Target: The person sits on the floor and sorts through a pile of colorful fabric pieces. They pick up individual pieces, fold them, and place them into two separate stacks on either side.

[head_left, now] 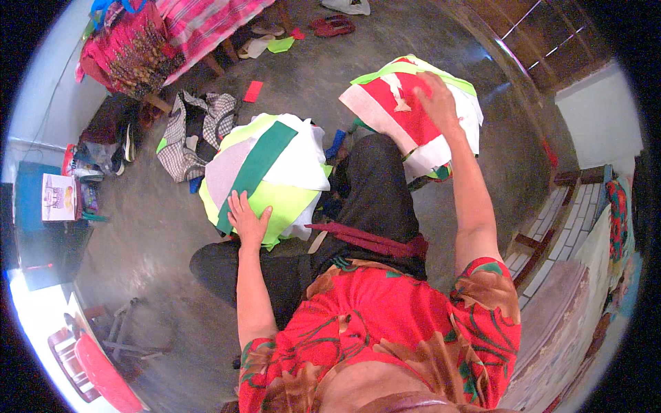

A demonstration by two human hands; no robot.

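Two heaps of cut cloth pieces lie on the floor around my folded legs. My left hand (248, 219) rests with fingers spread on the nearer left heap, touching a lime-green piece (279, 206) and the lower end of a dark green strip (265, 165). White cloth (292, 162) and greyish-pink cloth (226, 168) flank that strip. Farther out on the right, my right hand (441, 103) is over the second heap, its fingers apart on or just above a red piece (406, 110). Around this lie pale pink cloth (377, 115) and white cloth (469, 113). Neither hand grips anything visible.
A checked cloth bundle (180, 131) and a small red scrap (253, 91) lie beyond the left heap. Red footwear (332, 26) is at the far side. At left stands a blue table (41, 241); a red chair (103, 375) is lower left.
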